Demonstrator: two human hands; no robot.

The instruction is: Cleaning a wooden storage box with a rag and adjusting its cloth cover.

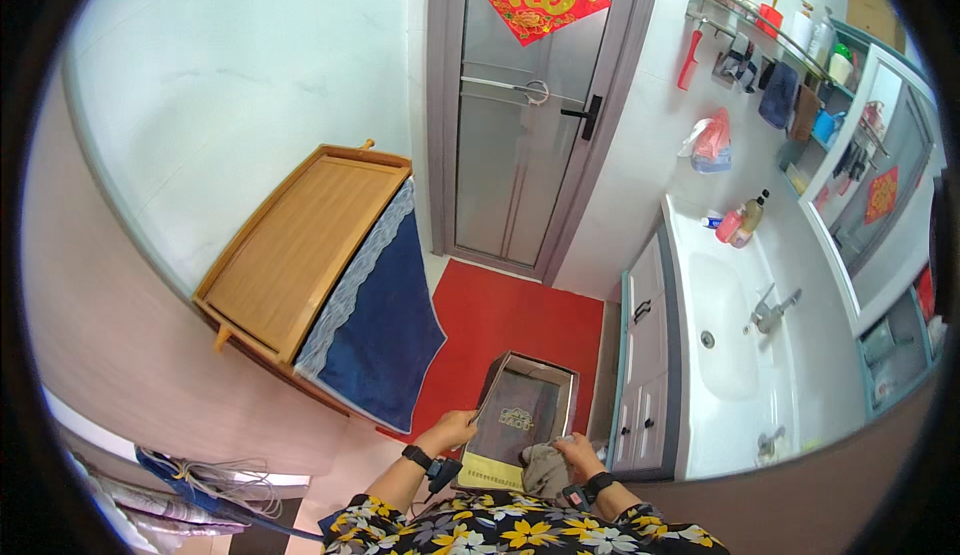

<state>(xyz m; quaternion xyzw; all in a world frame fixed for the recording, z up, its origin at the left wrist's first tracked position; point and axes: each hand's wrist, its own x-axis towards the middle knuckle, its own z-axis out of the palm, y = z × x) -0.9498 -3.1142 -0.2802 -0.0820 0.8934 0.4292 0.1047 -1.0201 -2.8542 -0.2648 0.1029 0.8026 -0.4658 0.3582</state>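
An open-topped box (pixel 566 375) with dark inner faces and a yellow strip bearing writing stands low in front of me, above the red mat. My left hand (pixel 455 429) grips its left rim. On the near right side, my right hand (pixel 581 456) holds a crumpled grey-brown cloth (pixel 545 469) against the box's near right corner. Printed letters and an emblem show on the dark surface inside the box. Both wrists wear black bands with small devices.
A red mat (pixel 480 300) covers the floor before a glass door (pixel 510 157). Left stands a wooden-topped cabinet (pixel 300 247) with a blue lace-edged cover (pixel 382 322). Right is a white washbasin (pixel 724 330) on a vanity with drawers. Cables (pixel 225 480) hang at lower left.
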